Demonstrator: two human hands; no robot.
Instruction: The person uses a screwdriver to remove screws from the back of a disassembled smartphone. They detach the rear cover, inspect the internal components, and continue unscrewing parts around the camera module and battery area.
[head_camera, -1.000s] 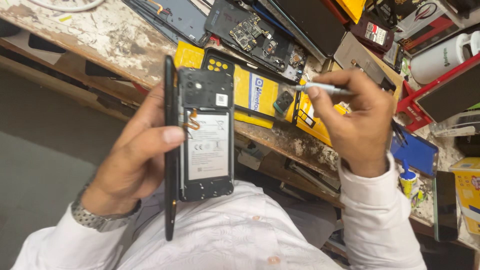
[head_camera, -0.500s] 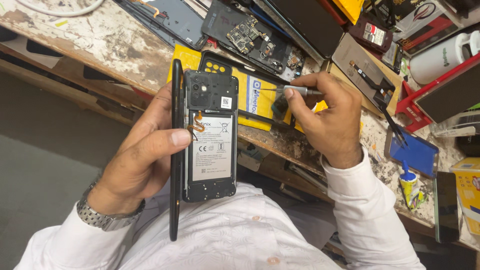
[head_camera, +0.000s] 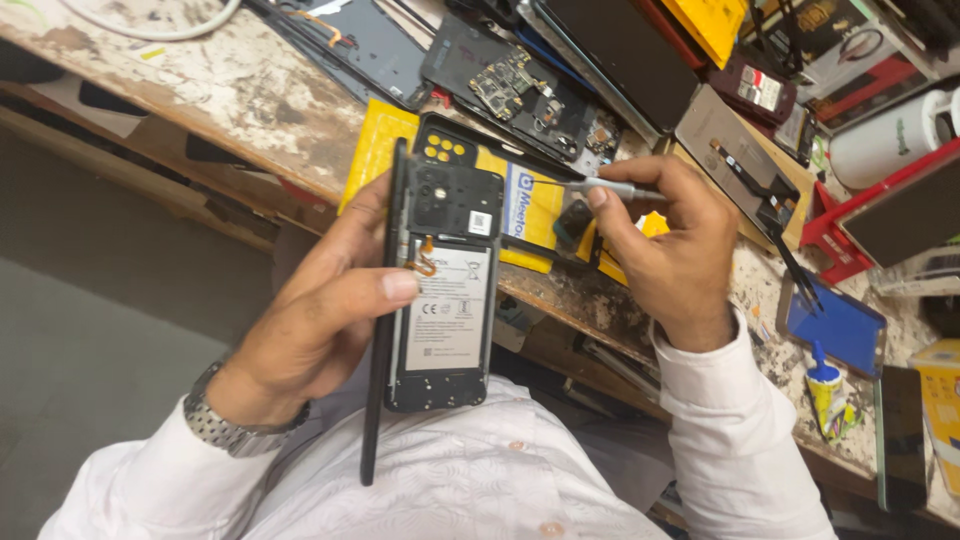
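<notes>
My left hand (head_camera: 320, 320) grips an opened black phone (head_camera: 445, 290) with its back cover off, thumb lying across the white battery. The phone's loosened cover stands on edge as a thin black strip (head_camera: 385, 300) along the phone's left side. My right hand (head_camera: 665, 250) pinches a slim grey screwdriver (head_camera: 605, 187), its tip pointing left toward the phone's upper right edge. Both hands hover over the front edge of a worn workbench (head_camera: 240, 110).
A yellow mat (head_camera: 535, 205) lies under the hands. Behind it sit dismantled phones with bare circuit boards (head_camera: 510, 90), black tweezers (head_camera: 795, 270), a blue panel (head_camera: 830, 330), a small glue tube (head_camera: 825, 395), a white cable (head_camera: 150, 25) and red boxes at the right.
My right hand has moved left with the screwdriver, bringing its tip close to the phone's upper right edge. The left hand has kept hold of the phone, shifting it slightly.
</notes>
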